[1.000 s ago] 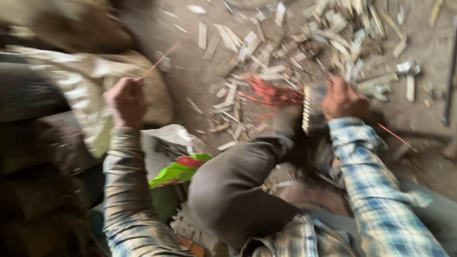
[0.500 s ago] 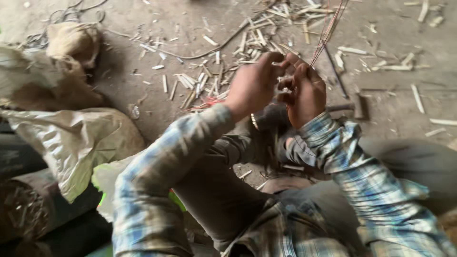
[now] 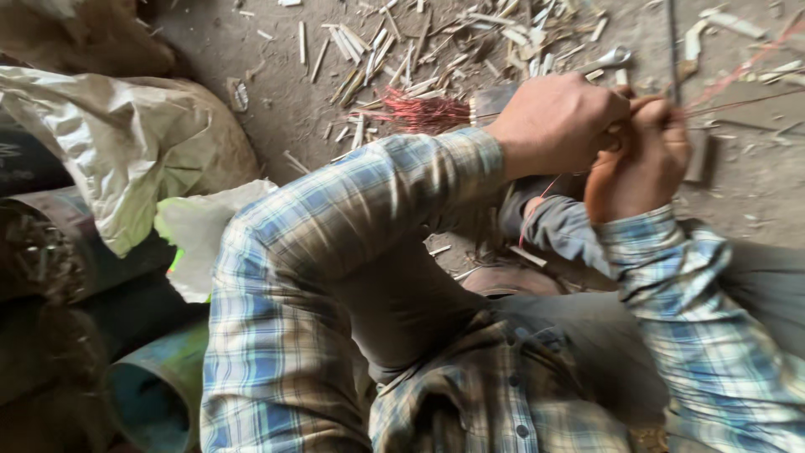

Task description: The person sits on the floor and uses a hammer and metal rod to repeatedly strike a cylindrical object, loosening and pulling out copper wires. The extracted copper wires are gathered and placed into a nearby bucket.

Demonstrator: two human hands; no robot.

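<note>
Red sticks [image 3: 729, 80], thin and long, run up and right from between both hands above the raised knee. Left hand [image 3: 558, 126] and right hand [image 3: 637, 164] press together, fingers closed on them. For a clean result, keep the grip firm near the ends and the sticks aligned.

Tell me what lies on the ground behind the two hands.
Behind the left hand and right hand: pale wood splinters and a bundle of red sticks. The hands cover the ground directly behind them.

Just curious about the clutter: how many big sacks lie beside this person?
2: a pale crumpled sack at left, and a brown sack in the top-left corner. More may lie outside the view.
</note>
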